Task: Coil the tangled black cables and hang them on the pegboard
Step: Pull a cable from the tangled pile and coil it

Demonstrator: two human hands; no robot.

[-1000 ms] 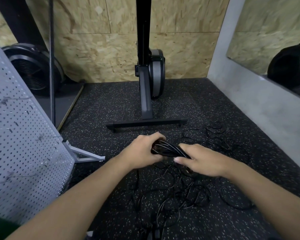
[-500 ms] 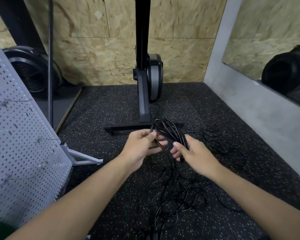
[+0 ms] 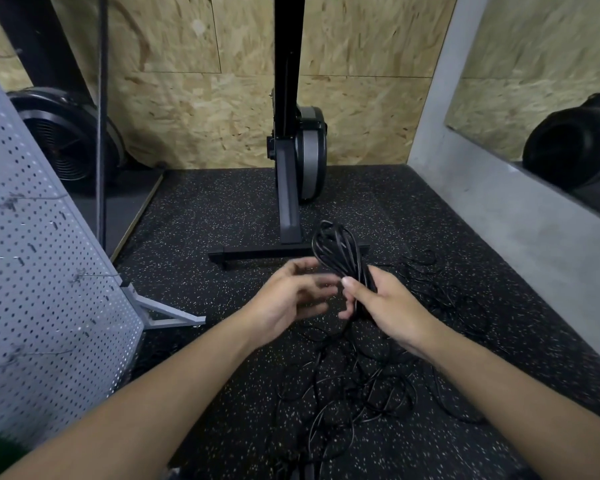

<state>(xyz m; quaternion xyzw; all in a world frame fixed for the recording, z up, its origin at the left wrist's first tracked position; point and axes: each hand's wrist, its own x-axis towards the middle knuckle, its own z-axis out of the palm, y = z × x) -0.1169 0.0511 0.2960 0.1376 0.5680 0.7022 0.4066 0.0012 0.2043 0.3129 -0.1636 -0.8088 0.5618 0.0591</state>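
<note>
The right hand is gripping a coiled cable bundle upright, well right of the pegboard. The blurred left hand is hovering beside it, fingers loosely spread, holding nothing. Tangled cables are lying on the floor, also right of the pegboard.

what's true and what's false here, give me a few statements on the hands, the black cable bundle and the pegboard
1. The right hand grips the coiled bundle of black cable, loops pointing up. True.
2. The left hand is closed round the same bundle. False: its fingers are spread beside the bundle and hold nothing.
3. The bundle hangs on the grey perforated metal pegboard. False: it is in the right hand, apart from the pegboard, which stands to the person's left.
4. Loose tangled black cable lies on the speckled black rubber floor below the hands. True.
</note>
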